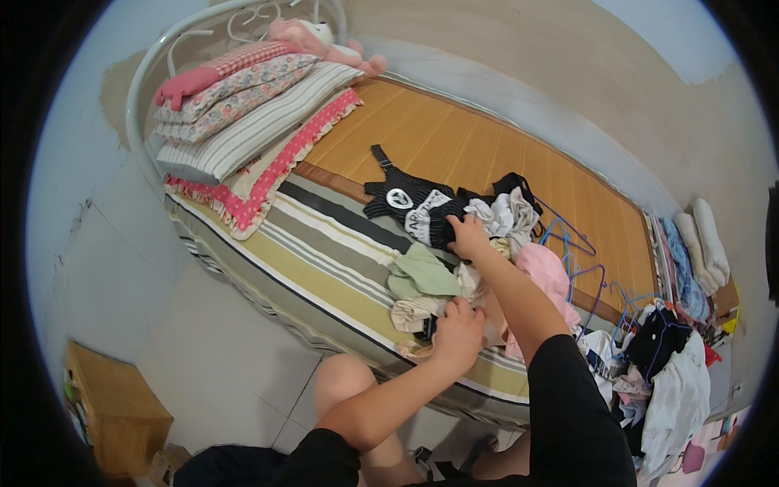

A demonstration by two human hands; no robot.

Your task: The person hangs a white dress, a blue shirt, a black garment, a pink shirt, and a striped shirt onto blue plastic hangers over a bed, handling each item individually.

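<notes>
A heap of small garments lies on the bed. My right hand [470, 236] rests on the right edge of a black pinstriped apron-like garment [420, 210] with white print; whether the fingers grip it is unclear. Nearer to me, my left hand [457, 329] touches pale clothing at the bed's front edge, its fingertips partly hidden. Between the hands lie a light green cloth [423, 273] and cream cloth [414, 313]. White and grey bunched garments [511, 213] are beyond my right hand, and a pink garment [541, 271] lies beside my right forearm.
Blue and purple hangers [563, 234] lie on the bamboo mat [438, 128], right of the heap. More clothes [669, 389] are piled at the bed's right end. Stacked pillows [255, 115] and a pink plush toy [341, 52] stand by the metal headboard. A wooden cabinet [125, 420] is at lower left.
</notes>
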